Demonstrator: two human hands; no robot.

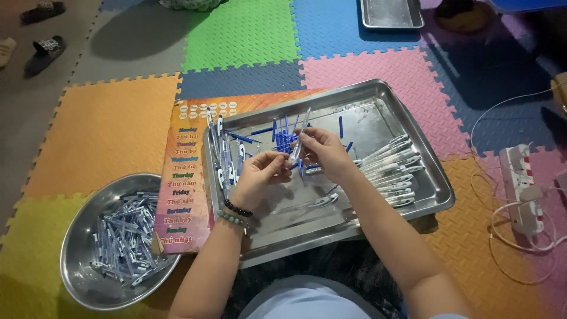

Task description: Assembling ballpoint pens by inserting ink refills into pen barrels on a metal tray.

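Both hands up over the steel tray (434,198), close together: left hand (260,174), beaded bracelets at the wrist, pinching something small at the fingertips; right hand (322,152) closed round a clear pen barrel (297,147), held upright and tilted slightly. Cannot tell exactly what the left fingers grip.

Nearest, down left: round metal bowl (77,248) heaped with finished-looking clear-and-blue pens, so plenty apparently done. On the tray, right side: a neat row of clear barrels (396,171) lying side by side. Middle back of the tray: loose blue refills (283,139) scattered in a small pile. Left edge: more pens (224,156) lined up. Judging by that, well under way, with a fair batch left on the tray.

Under the tray's left side: colourful printed chart (186,177), orange ground, lines of multicoloured lettering. Right: white power strip (520,183) with looping cables. All on bright foam puzzle mats (118,124). Farther back: second, smaller metal tray (391,13); sandals (44,44) far left.
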